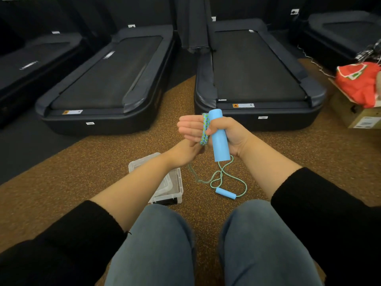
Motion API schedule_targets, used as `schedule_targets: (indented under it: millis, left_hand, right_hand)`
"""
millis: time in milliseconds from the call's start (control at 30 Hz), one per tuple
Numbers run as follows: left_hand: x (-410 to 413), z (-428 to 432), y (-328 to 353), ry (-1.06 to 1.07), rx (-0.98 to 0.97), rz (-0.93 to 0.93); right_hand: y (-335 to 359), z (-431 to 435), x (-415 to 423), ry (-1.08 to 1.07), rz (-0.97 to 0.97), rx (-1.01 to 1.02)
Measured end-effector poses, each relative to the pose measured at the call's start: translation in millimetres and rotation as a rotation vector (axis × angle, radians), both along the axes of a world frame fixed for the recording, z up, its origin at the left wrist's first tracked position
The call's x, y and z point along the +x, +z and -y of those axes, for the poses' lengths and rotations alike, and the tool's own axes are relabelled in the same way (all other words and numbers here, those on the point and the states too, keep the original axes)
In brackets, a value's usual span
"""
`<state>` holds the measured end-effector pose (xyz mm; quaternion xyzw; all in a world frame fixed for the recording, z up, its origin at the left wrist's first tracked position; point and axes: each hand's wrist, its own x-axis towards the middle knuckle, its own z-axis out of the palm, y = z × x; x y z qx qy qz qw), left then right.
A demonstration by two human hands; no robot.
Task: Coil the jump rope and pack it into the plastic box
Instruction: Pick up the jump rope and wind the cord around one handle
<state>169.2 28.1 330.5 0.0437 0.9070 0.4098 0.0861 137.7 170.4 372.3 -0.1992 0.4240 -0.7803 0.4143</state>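
Observation:
My right hand (229, 135) grips one light-blue foam handle (219, 139) of the jump rope, held upright at chest height. My left hand (190, 130) is flat with fingers extended, and a couple of turns of green-blue braided rope (204, 130) wrap around its palm, touching the handle. The rest of the rope (224, 178) hangs from the handle and lies in loose loops on the floor. The second blue handle (225, 193) rests on the floor between my knees. A clear plastic box (175, 188) stands open on the floor under my left forearm.
Two dark treadmills (107, 85) (255, 79) lie ahead, with more at the far left and right. A cardboard box (360, 118) with a red bag (358, 83) sits at the right. My jeans-clad knees (156, 240) fill the bottom. Speckled brown floor (82, 172) surrounds the box.

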Motion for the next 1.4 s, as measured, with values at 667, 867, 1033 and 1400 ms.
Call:
schedule_targets:
  millis: [667, 867, 1033, 1400]
  left_hand:
    - [30.7, -2.4, 37.4, -0.343, -0.544, -0.084]
    - [26.4, 1.7, 53.1, -0.383, -0.676, -0.098]
    - [26.2, -3.0, 60.6, -0.391, -0.533, -0.098]
    - [19.3, 1.5, 54.4, -0.279, -0.094, -0.109]
  right_hand:
    - [-36.0, -12.3, -9.4, 0.011, -0.011, 0.16]
    - [-46.1, -9.9, 0.7, -0.015, -0.124, 0.35]
    - [-56.6, -14.8, 13.5, 0.074, -0.004, 0.231]
    - [-50.3, -17.3, 25.5, 0.26, 0.161, -0.117]
